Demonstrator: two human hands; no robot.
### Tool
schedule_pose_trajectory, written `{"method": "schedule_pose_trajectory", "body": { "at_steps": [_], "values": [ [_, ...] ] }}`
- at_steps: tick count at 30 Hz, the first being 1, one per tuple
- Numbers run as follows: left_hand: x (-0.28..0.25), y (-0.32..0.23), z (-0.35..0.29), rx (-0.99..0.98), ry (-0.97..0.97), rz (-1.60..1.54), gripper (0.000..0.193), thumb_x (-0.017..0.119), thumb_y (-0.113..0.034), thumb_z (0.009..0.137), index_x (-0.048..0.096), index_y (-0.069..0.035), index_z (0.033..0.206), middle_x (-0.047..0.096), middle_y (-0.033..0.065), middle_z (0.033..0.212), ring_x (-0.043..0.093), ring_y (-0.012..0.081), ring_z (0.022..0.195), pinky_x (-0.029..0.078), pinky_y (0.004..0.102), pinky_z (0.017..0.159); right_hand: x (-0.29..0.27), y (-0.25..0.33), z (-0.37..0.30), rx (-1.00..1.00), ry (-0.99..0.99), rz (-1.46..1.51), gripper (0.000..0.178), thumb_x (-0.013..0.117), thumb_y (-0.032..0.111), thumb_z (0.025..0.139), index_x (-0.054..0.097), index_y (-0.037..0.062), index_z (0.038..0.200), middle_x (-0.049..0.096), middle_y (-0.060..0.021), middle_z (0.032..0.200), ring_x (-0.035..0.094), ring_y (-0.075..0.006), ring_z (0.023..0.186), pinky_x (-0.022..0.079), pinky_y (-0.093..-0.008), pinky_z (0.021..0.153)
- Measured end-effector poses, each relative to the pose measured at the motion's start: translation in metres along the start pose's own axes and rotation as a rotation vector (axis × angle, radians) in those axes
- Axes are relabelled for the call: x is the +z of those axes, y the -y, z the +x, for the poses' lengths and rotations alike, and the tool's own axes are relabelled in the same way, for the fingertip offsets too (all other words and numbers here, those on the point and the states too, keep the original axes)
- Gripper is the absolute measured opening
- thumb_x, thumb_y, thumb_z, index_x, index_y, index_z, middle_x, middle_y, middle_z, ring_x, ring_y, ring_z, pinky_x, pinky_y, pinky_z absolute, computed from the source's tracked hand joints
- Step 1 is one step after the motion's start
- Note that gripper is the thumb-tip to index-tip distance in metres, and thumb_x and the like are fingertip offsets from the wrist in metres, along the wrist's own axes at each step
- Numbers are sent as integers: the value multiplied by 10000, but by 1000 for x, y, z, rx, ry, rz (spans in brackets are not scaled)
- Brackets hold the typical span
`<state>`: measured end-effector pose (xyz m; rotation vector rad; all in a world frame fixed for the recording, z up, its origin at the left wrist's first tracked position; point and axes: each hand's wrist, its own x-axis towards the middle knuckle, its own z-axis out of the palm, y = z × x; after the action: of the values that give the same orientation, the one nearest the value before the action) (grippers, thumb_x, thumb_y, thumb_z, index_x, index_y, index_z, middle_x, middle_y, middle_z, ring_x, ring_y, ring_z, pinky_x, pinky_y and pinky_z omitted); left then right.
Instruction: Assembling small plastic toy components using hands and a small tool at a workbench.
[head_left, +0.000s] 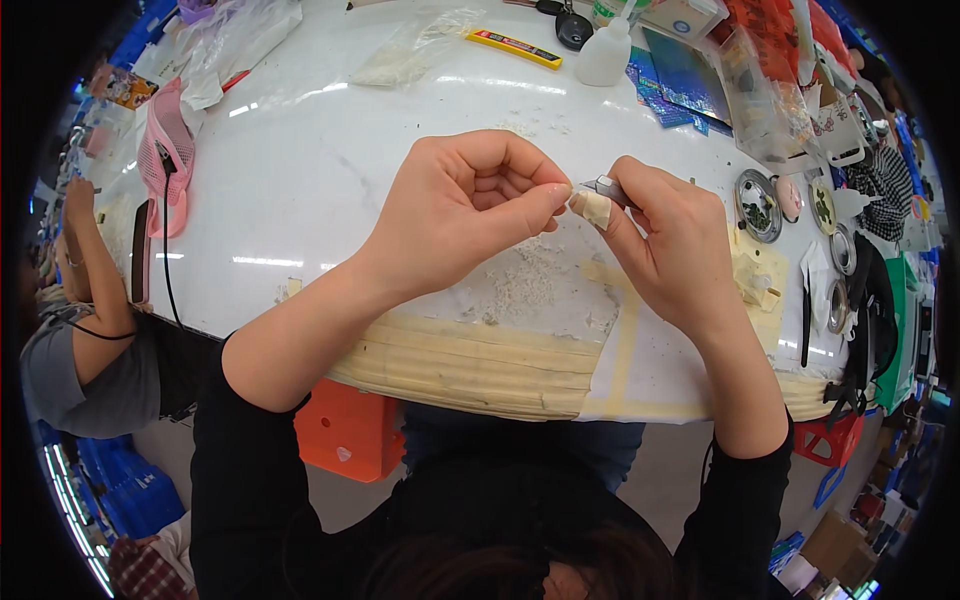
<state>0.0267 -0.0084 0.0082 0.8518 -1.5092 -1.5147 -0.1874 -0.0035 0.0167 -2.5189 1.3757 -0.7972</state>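
My left hand [468, 205] is closed in a pinch, thumb against forefinger, on a tiny pale piece [571, 190] too small to name. Close to its fingertips, my right hand [672, 235] grips a small grey metal cutter blade [606, 188], whose tip points at the pinched piece. Beige tape [594, 209] wraps my right thumb. Both hands are raised over the white table [300, 190]. Pale shavings [520, 283] lie scattered beneath them, near the table's taped front edge [470, 365].
Far back are a yellow box cutter [515, 48], a white squeeze bottle [605, 55] and keys [574, 28]. Round metal dishes [759, 205] and tweezers [806, 310] lie to the right. A pink mesh item [168, 160] with a black cable lies left, beside another person's arm [95, 255].
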Motion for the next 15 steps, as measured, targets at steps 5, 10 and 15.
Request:
{"method": "schedule_pose_trajectory", "body": {
  "at_steps": [5,10,15],
  "values": [
    [0,4,0,223,-13,215,107,642,13,893,654,51,992,686,95,908,673,124,821,559,245,741,2,0,-1,-8,-21,48,304,696,259,876,532,24,773,487,-106,597,441,-245,500,361,-336,483],
    [-1,6,1,372,-29,322,102,648,47,868,671,40,967,684,78,893,670,127,827,556,244,741,-1,2,0,-1,-7,16,235,684,230,847,547,59,762,564,-72,616,542,-255,536,411,-354,485],
    [0,6,2,451,-52,390,111,663,60,844,685,20,945,683,61,871,664,121,804,550,238,723,-2,2,0,-12,3,7,195,678,208,831,556,77,753,605,-53,627,589,-254,548,434,-360,483]
  ]
}}
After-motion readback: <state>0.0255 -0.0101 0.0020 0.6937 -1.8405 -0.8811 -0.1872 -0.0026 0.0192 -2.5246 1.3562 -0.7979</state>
